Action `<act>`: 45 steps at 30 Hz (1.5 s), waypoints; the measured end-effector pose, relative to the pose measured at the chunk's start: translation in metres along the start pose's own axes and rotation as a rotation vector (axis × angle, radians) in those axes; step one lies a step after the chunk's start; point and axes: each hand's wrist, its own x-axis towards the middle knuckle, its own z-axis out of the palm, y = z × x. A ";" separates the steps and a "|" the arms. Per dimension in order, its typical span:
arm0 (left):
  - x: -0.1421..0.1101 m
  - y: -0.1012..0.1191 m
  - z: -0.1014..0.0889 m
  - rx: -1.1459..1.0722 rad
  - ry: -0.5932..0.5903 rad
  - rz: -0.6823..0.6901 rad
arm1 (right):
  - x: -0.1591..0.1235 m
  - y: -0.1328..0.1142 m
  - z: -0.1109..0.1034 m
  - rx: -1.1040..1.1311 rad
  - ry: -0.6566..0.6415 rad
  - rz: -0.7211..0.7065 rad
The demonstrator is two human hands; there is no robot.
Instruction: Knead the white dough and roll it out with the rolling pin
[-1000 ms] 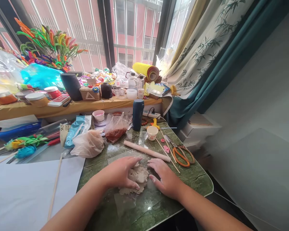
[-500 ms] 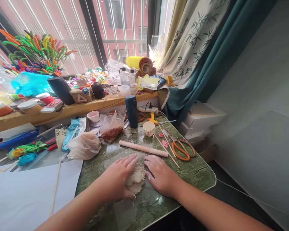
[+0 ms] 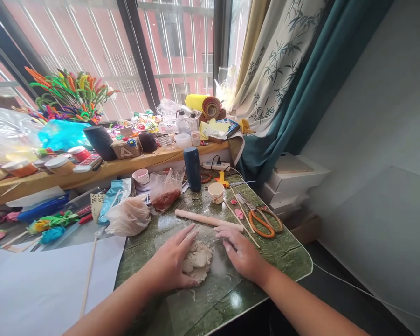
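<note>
A rough, whitish lump of dough or clay (image 3: 200, 259) lies on a thin clear sheet on the green table (image 3: 283, 261). Around its left side curves my left hand (image 3: 176, 259), thumb and fingers spread and touching it. My right hand (image 3: 239, 252) is held just right of the lump, apart from it, with fingers loosely bent and nothing in them. Beyond both hands lies a wooden rolling pin (image 3: 208, 220), close to the right fingertips. Powder whitens the fingers.
Right of the rolling pin are thin wooden sticks (image 3: 243, 224) and orange-handled scissors (image 3: 262, 224). Behind stand a paper cup (image 3: 216, 192) and a dark blue bottle (image 3: 192, 169). Plastic bags (image 3: 128, 217) and white paper (image 3: 49, 280) are at left; a cluttered sill (image 3: 154, 158) runs behind.
My right hand has drawn away from the lump, to the right, its fingers more bent. My left hand stays at the lump's left side. The camera view has shifted slightly.
</note>
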 end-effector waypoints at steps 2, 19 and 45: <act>-0.007 0.005 0.002 0.053 0.033 -0.013 | 0.000 0.006 0.000 0.139 0.105 0.098; 0.001 -0.038 -0.012 -0.333 0.045 -0.071 | -0.007 0.003 0.024 0.031 0.114 0.178; 0.035 0.010 0.025 -0.572 0.532 -0.627 | 0.032 0.014 0.009 -0.377 -0.587 0.000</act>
